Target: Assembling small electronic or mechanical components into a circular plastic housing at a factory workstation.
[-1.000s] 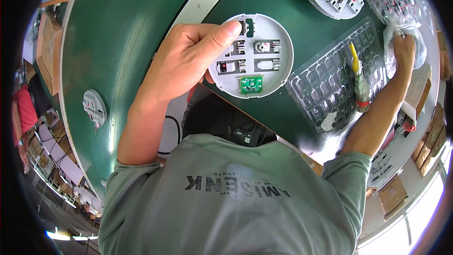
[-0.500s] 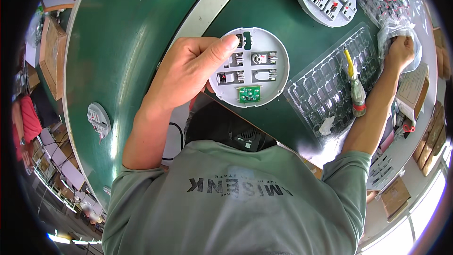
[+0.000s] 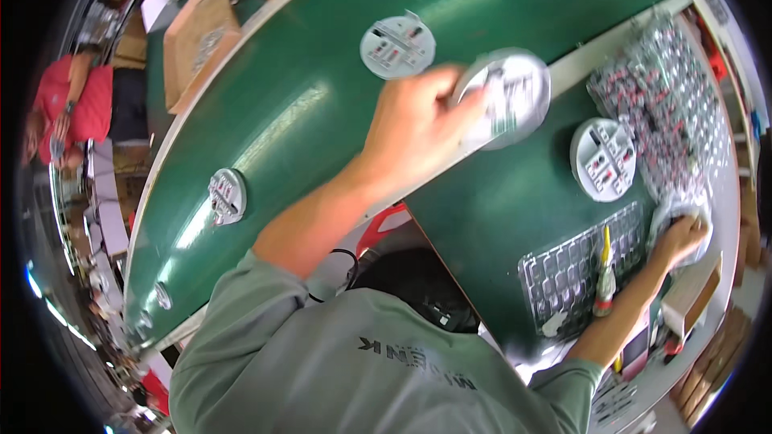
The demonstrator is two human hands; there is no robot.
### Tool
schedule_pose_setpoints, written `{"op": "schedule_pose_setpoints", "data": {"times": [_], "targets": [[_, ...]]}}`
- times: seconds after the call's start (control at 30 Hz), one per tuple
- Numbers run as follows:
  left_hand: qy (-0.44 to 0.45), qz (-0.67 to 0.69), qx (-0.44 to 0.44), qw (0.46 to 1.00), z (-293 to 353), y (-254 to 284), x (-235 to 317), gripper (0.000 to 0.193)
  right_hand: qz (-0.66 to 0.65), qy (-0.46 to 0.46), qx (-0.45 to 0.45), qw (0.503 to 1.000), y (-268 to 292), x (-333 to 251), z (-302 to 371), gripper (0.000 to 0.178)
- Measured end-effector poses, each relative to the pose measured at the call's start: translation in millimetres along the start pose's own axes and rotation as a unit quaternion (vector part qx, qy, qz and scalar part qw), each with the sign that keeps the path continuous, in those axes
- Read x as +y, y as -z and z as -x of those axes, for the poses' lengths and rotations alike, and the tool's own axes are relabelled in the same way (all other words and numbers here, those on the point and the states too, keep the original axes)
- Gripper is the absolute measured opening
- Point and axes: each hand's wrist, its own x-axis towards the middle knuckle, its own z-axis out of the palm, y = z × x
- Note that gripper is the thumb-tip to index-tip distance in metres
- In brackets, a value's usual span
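A round white plastic housing, blurred by motion, is gripped between the thumb and fingers of my left hand above the pale metal strip along the green bench. Its compartments and green circuit board are smeared. My right hand is at a crumpled clear plastic bag on the far right. Its fingers are closed, and what they hold is hidden. Between the two hands, another round white housing fitted with small parts rests on the bench.
Clear plastic packs of small black and red parts lie at the right. A yellow-handled tool lies over a clear blister tray. More round housings sit along the curved green surface. A cardboard box stands beside my right forearm.
The view has swung left. My left hand has carried the round housing forward, from near my body to over the metal strip. My right hand stays at the bag.
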Motion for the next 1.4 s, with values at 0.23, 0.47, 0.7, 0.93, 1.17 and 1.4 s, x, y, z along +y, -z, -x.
{"op": "schedule_pose_setpoints", "data": {"times": [0.23, 0.47, 0.7, 0.93, 1.17, 1.4], "targets": [[-0.3, -0.284, 0.093, 0.906, -98.4, 24.7, -25.7, 0.039, 0.0, -0.028, -0.026, 0.999, -6.1, -24.5, 2.3, 0.038], [-0.16, -0.313, -0.03, 0.936, -119.0, 113.4, -73.4, 0.029, -0.038, 0.032, 0.018, 0.999, -11.7, -13.1, 2.1, 0.032], [-0.195, -0.292, 0.004, 0.936, -19.5, 91.1, -25.9, 0.014, -0.178, 0.027, -0.125, 0.976, 64.5, -40.0, 6.1, 0.021], [-0.206, -0.198, 0.071, 0.956, 74.0, -40.6, -35.0, 0.01, -0.307, 0.043, -0.283, 0.908, 117.8, -211.3, 227.6, 0.019], [-0.237, -0.143, 0.097, 0.956, 85.2, -70.5, -53.0, 0.017, -0.258, 0.102, -0.337, 0.9, 79.5, -229.2, 297.3, 0.021], [-0.25, -0.121, 0.104, 0.955, 77.2, -70.3, -59.8, 0.019, -0.157, 0.284, -0.295, 0.899, 63.6, -227.9, 294.1, 0.028]]}}
